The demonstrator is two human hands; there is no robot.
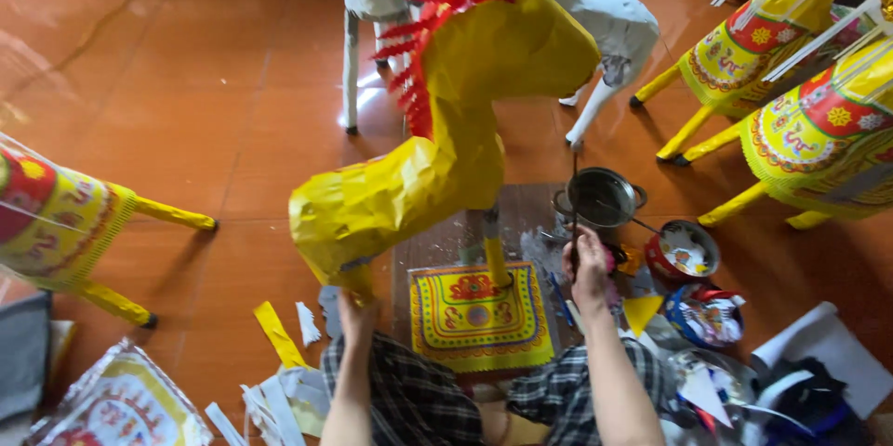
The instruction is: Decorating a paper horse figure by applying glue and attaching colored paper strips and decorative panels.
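A yellow paper horse with a red fringed mane stands in front of me on a wooden board. My left hand grips one of the horse's legs at its rear end. My right hand holds a thin brush stick upright, its tip over a small metal pot. A yellow and red patterned paper panel lies flat on the board below the horse's front leg.
A white unpainted paper horse stands behind. Decorated yellow paper horses stand at the right and left. A red bowl, paper scraps and coloured paper pieces lie around my knees on the orange tiled floor.
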